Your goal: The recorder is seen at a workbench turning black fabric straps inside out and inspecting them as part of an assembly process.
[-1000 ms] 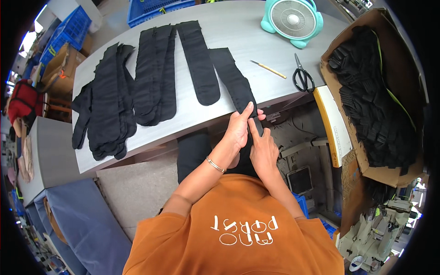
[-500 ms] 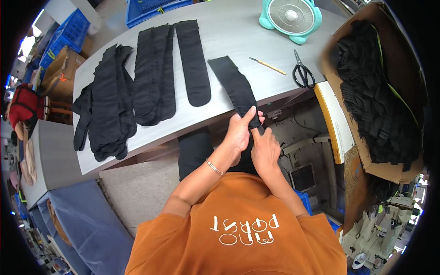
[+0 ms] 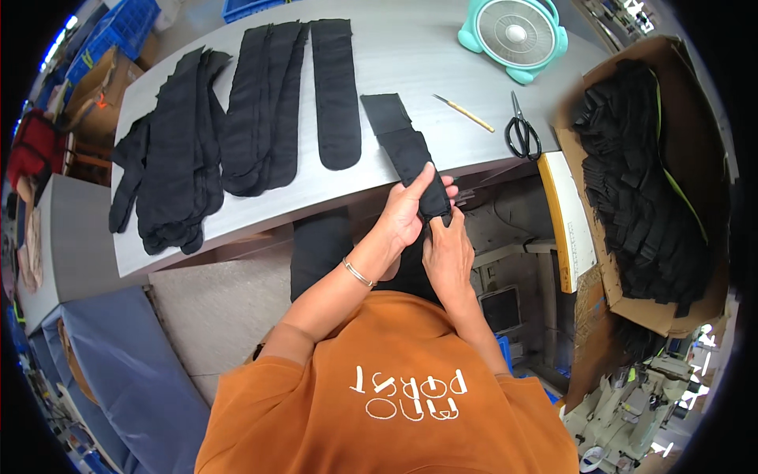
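A black fabric strip [image 3: 407, 154] hangs over the table's front edge, its squared far end on the tabletop. A crosswise step shows near that end, where one layer seems to overlap another. My left hand [image 3: 405, 212] is wrapped round the strip's near part, thumb on top. At the near end my right hand [image 3: 450, 257] pinches the fabric, its fingertips partly tucked in and hidden. On the table to the left lie a single flat black strip [image 3: 337, 95], a stack of similar strips [image 3: 264, 110] and a larger, messier stack [image 3: 178, 158].
A wooden-handled pointed tool [image 3: 466, 113] and black-handled scissors [image 3: 521, 134] lie on the grey table [image 3: 430, 59], right of the strip. Behind them stands a turquoise fan [image 3: 517, 35]. At the right, a cardboard box [image 3: 699, 118] holds many black fabric pieces [image 3: 647, 197].
The strip's near layer has bunched toward the far end, and the crosswise step now shows more clearly. Both hands still grip the near end. The whole view has shifted slightly.
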`<control>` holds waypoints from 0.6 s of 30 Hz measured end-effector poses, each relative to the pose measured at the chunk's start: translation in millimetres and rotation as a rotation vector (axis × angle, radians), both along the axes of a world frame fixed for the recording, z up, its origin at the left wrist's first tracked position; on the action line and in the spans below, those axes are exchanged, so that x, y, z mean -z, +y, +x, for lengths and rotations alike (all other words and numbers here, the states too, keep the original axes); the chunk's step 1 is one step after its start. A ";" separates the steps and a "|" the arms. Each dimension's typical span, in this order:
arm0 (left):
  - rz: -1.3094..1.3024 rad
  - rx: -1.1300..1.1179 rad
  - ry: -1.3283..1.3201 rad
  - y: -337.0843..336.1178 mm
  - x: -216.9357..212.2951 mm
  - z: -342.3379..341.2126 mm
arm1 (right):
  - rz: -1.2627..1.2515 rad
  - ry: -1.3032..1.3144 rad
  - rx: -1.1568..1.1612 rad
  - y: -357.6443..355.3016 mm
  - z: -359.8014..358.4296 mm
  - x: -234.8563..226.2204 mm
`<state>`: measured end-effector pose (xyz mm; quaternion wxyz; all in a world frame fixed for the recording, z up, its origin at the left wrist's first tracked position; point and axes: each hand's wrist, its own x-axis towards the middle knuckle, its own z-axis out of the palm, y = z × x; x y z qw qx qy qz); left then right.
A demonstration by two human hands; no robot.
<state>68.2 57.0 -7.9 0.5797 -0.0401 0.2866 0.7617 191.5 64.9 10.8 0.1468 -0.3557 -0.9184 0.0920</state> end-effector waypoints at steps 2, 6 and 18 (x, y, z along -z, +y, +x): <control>-0.057 0.071 0.024 -1.3 3.2 7.6 | -0.058 -0.044 0.003 2.5 -0.6 2.1; -0.078 0.016 -0.055 0.8 4.1 1.6 | 0.026 0.025 -0.070 -0.8 2.6 0.1; -0.042 0.005 0.038 -13.8 26.7 32.9 | -0.072 -0.289 0.038 4.9 -6.1 23.0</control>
